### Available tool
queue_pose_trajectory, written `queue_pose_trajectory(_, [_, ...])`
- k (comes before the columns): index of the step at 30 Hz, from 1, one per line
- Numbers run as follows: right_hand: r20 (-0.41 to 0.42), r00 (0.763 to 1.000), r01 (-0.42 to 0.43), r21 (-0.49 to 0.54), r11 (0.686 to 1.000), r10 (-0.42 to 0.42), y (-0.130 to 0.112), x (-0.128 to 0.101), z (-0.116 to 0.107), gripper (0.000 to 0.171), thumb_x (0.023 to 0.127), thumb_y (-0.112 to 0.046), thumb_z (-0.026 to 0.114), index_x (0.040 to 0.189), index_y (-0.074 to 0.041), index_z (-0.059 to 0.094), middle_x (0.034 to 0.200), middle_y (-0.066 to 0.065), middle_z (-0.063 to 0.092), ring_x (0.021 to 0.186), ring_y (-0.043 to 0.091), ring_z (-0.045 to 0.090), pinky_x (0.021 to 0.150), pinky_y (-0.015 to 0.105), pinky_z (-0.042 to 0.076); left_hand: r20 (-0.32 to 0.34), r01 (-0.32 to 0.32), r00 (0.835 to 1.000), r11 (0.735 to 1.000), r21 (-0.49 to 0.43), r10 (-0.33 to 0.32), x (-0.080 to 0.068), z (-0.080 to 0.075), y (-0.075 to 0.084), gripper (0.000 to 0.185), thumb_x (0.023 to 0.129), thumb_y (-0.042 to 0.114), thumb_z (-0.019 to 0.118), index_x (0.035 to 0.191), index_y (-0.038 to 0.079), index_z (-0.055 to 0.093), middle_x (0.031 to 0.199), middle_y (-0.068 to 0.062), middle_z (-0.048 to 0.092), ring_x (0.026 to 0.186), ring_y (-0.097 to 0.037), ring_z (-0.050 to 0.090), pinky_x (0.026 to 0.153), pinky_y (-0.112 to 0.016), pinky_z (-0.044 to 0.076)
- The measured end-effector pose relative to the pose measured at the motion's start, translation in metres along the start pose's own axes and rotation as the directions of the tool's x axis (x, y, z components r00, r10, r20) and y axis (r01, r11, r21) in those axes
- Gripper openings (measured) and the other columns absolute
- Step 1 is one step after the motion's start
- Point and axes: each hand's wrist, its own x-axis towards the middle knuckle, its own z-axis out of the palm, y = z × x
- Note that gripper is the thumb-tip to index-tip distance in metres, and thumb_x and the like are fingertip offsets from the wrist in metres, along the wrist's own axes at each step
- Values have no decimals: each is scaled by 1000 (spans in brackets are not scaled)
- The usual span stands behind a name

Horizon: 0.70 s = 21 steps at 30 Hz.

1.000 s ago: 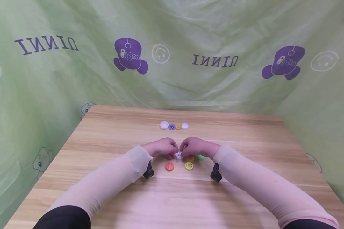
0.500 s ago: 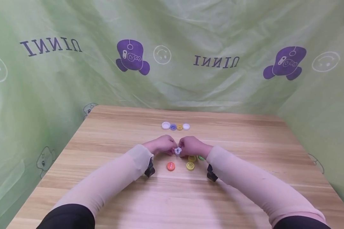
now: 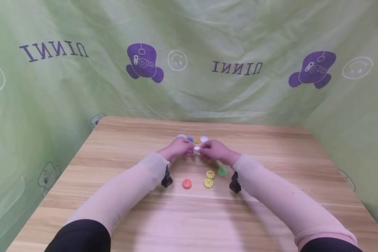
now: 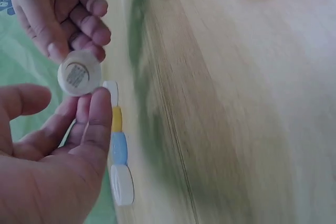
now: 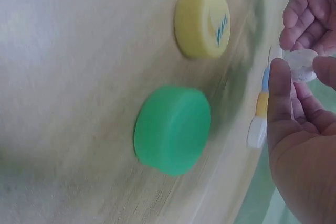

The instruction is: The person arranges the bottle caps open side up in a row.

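Above the wooden table (image 3: pixel 271 147), just before the far row of caps (image 3: pixel 192 139), left hand (image 3: pixel 179 148) and right hand (image 3: pixel 215 150) both pinch one white cap (image 3: pixel 196 149) by its rim; likely light, stiff, slippery; its label unreadable, backdrop (image 3: pixel 236 66) lettering mirrored.

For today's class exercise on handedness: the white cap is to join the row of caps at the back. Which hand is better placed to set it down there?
Probably the right hand: it pinches the white cap together with the left hand, and the row's near free end, the white end cap, lies on its side.
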Motion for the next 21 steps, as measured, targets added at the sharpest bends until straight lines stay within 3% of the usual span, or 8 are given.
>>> queue_pose_trajectory(4, [-22, 1000, -18, 41, 999, 19, 2, 4, -6, 25, 98, -15, 56, 110, 6, 61, 95, 18, 68, 85, 28, 66, 76, 35, 57, -21, -17, 1000, 989, -148, 14, 7, 5, 2, 25, 96, 0, 51, 114, -16, 56, 110, -24, 61, 101, -33, 63, 93, -38, 52])
queue_pose_trajectory(7, [-44, 999, -28, 88, 996, 32, 4, 6, -9, 25, 99, -14, 53, 111, 7, 60, 96, 20, 67, 84, 29, 66, 78, 36, 57, -36, -24, 999, 974, -225, 17, 11, 9, 2, 26, 97, -1, 48, 117, -16, 54, 115, -28, 60, 102, -33, 63, 95, -39, 51])
queue_pose_trajectory(12, [-87, 995, -36, 192, 981, 54, 7, 10, -13, 25, 99, -11, 50, 115, 8, 57, 101, 22, 63, 87, 29, 64, 82, 36, 56, -65, -37, 998, 965, -258, 21, 16, 15, 3, 29, 98, 0, 47, 121, -15, 54, 116, -28, 60, 97, -28, 64, 95, -40, 50])
queue_pose_trajectory(21, [-231, 972, 19, 257, 966, 42, 11, 18, -24, 24, 97, -5, 54, 118, 7, 53, 104, 20, 61, 97, 33, 62, 88, 40, 54, -54, -45, 998, 966, -256, 32, 30, 25, 12, 33, 98, 2, 46, 126, -16, 49, 127, -28, 54, 116, -36, 56, 100, -40, 47])
